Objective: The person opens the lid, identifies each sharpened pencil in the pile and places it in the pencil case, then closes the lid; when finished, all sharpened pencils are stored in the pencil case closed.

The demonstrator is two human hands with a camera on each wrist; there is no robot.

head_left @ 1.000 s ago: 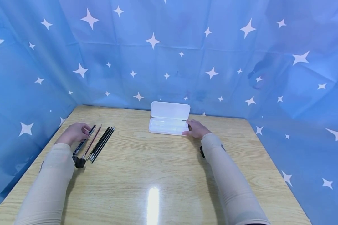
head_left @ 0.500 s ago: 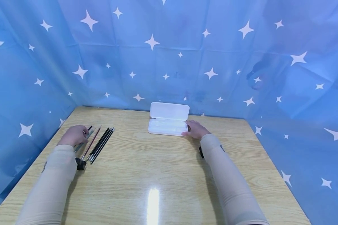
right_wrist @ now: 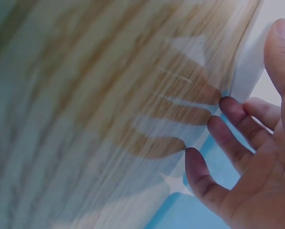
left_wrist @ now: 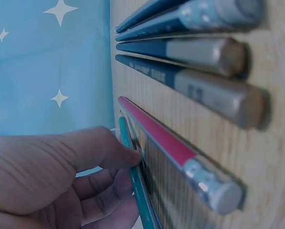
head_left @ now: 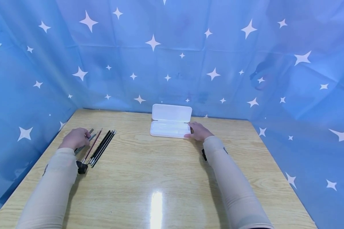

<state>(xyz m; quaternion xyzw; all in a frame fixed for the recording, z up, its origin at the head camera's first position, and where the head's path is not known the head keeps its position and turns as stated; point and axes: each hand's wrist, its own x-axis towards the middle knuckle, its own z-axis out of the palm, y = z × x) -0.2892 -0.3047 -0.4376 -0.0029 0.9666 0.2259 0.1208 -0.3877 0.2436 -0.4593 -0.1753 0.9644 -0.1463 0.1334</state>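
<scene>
A blue star-print curtain [head_left: 172,63] fills the upper frame, above a wood-grain tabletop [head_left: 132,181]. The white case [head_left: 172,113] stands open at upper centre, lid raised. Of the hands, the right hand [head_left: 200,132] rests spread at the case's right end (fingertips touching the tabletop, thumb well apart from them). The left hand [head_left: 74,138], left of centre, pinches the green pencil [left_wrist: 141,191] between thumb and fingers. Just right of it lie the dark pencils [left_wrist: 166,76], side by side, with the red pencil [left_wrist: 168,140] between.
</scene>
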